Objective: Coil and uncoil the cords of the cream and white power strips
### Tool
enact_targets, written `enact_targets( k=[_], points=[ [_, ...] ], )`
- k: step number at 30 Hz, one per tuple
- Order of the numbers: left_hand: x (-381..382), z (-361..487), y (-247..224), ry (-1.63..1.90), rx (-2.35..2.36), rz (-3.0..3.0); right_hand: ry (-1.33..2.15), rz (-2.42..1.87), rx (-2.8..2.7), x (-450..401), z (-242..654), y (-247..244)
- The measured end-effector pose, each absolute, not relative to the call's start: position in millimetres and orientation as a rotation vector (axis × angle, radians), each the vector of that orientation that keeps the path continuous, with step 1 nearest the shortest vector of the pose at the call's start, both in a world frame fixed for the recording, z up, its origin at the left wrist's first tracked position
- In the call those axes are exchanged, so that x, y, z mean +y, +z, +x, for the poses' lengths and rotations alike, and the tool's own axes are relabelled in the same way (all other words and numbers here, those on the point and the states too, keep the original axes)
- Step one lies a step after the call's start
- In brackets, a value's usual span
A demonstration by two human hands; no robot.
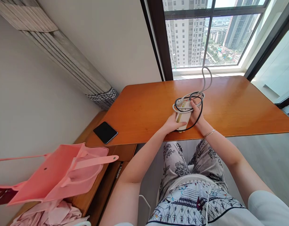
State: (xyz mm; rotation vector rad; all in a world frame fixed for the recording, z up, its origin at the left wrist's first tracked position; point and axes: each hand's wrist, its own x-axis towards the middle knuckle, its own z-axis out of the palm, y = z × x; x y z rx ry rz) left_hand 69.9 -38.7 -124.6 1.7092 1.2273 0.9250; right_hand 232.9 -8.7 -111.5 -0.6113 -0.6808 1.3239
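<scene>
A white power strip (185, 116) with a yellowish side is held tilted over the front part of the wooden table. My left hand (173, 123) grips its lower left side, thumb across the front. On the upper right, my right hand (195, 110) closes around the strip and the loops of cord. A grey-white cord (207, 82) is coiled about the strip's top and loops up toward the window. With it runs a black cable (198, 121), which curves down past the strip's lower end. A pale plug (179, 102) shows among the coils. The strip's sockets cannot be made out.
The orange-brown table (144, 110) reaches to the window sill. A black phone or small tablet (105, 132) lies at its left front corner. Left of the table, a pink bag (62, 172) stands open on a wooden cabinet, with pink cloth (48, 213) below it.
</scene>
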Motion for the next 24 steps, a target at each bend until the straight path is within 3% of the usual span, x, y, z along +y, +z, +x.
enact_targets(
  k=[8, 14, 24],
  points=[
    [-32.0, 52.6, -120.0, 1.074, 1.358, 1.475, 1.324, -0.923, -1.171, 4.3, 250.1, -102.1],
    [4.4, -2.8, -119.5, 1.183, 1.728, 1.379, 1.163, -1.197, -1.442, 5.9, 285.8, -106.0],
    [40.0, -120.9, -79.7, 0.906, 2.520, 1.348, 1.114, -1.262, -1.397, 12.8, 297.1, -122.6]
  ],
)
